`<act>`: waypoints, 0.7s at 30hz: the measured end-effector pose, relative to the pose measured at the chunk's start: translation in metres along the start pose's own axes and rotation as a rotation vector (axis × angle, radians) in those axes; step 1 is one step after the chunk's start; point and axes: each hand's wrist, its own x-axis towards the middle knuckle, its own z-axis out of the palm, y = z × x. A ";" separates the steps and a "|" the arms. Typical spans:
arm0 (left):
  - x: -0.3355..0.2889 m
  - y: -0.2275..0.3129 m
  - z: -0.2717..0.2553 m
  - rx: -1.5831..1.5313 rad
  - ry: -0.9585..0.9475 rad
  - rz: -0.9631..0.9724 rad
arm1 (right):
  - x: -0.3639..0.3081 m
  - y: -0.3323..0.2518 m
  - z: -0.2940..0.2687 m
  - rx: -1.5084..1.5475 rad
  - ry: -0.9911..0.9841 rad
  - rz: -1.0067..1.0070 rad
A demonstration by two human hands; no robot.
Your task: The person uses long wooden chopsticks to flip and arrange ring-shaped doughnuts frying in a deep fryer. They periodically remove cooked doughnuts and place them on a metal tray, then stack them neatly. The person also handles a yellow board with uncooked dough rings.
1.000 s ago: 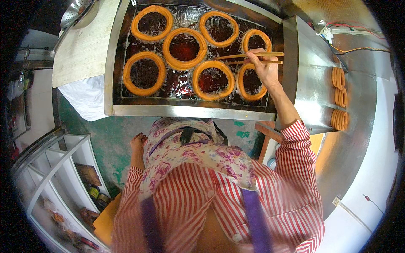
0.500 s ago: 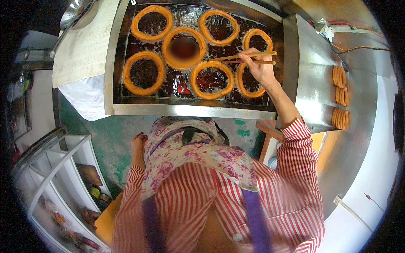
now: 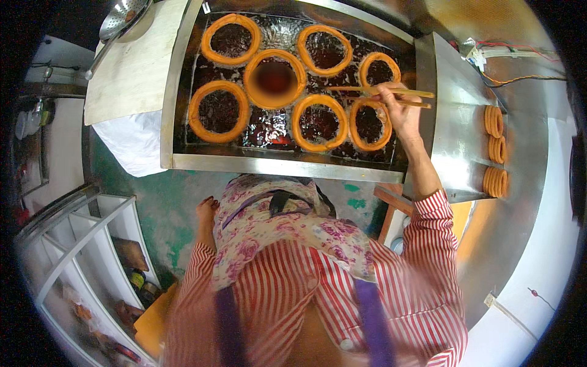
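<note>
My right hand (image 3: 400,113) is closed around a pair of long wooden chopsticks (image 3: 417,93), held over the right part of a rectangular metal fryer (image 3: 287,166). Their tips point left, just above the far edge of a golden dough ring (image 3: 320,147) in dark oil. Below my hand is a smaller dough ring (image 3: 354,131), partly covered by it; another ring (image 3: 364,66) lies beyond. Several more golden rings float to the left, one with a blurred dark centre (image 3: 249,82). My left hand (image 3: 208,208) hangs beside the apron, fingers loosely apart, holding nothing visible.
Stacked fried rings (image 3: 495,182) stand on the metal counter (image 3: 455,122) at right. A perforated ladle (image 3: 116,24) lies on a pale board (image 3: 131,79) at far left. White shelving (image 3: 92,238) is at lower left. Wires run along the right wall.
My right hand and the chopsticks have moved to the right across the fryer. The whole view has shifted slightly. The rings look the same.
</note>
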 end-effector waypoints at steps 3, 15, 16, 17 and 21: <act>0.001 0.009 0.010 -0.048 -0.004 -0.095 | -0.005 -0.014 -0.029 0.099 0.216 0.003; -0.019 0.049 -0.012 -0.121 -0.040 -0.128 | -0.126 -0.011 -0.103 -0.237 0.654 0.148; -0.009 0.045 -0.021 -0.164 -0.066 -0.145 | -0.135 -0.011 -0.097 -0.204 0.659 0.168; 0.000 0.042 -0.017 -0.216 -0.094 -0.165 | -0.135 -0.009 -0.095 -0.176 0.660 0.181; 0.015 0.040 -0.012 0.059 -0.097 -0.054 | -0.150 0.033 -0.084 -0.369 0.560 0.207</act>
